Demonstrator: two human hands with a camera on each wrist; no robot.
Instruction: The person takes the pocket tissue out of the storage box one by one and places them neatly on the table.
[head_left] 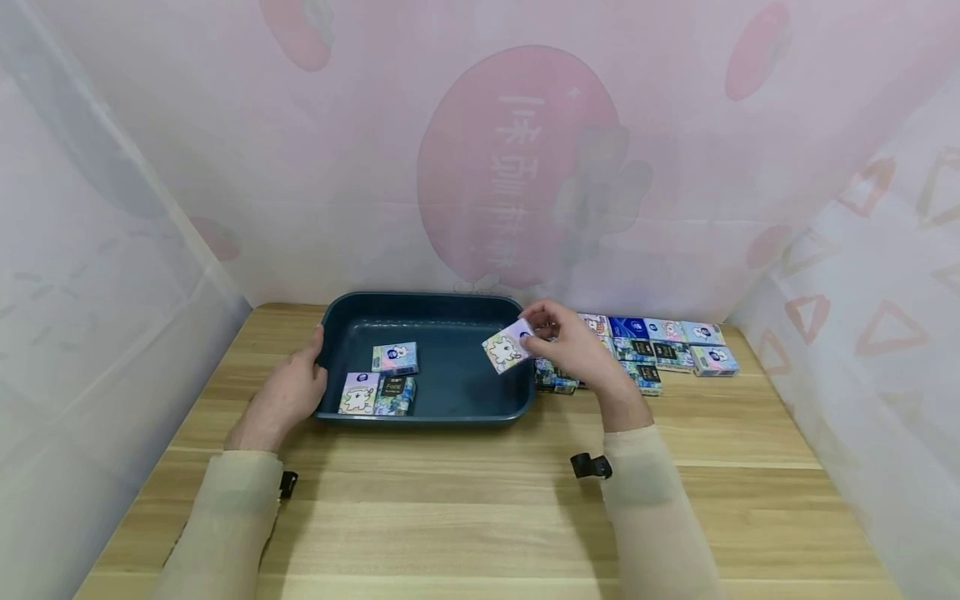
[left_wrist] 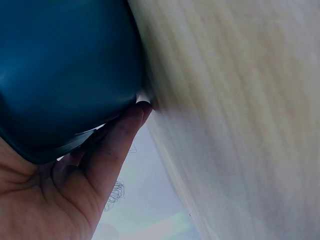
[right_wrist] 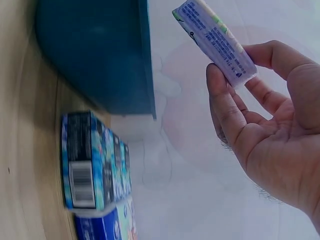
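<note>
A dark teal tray [head_left: 450,400] lies on the table, with a few small tissue packs in its left part. At its left side my left hand [head_left: 292,387] holds the wall, with fingers [left_wrist: 117,145] along the outside down to the base. Over the tray's right end, my right hand [head_left: 566,342] pinches a lilac tissue pack [head_left: 506,346] with a white cartoon animal on it, tilted and above the tray floor. Its printed narrow side faces the right wrist view. In the tray are a lilac pack [head_left: 359,393], a dark-labelled pack [head_left: 395,395] and a pale blue pack [head_left: 395,357].
Right of the tray several more tissue packs [head_left: 672,356] lie in rows, partly behind my right hand. Dark-labelled packs [right_wrist: 82,160] stand close to the tray in the right wrist view. Printed pale curtains [head_left: 360,183] enclose the wooden table [head_left: 465,517] at the back and sides.
</note>
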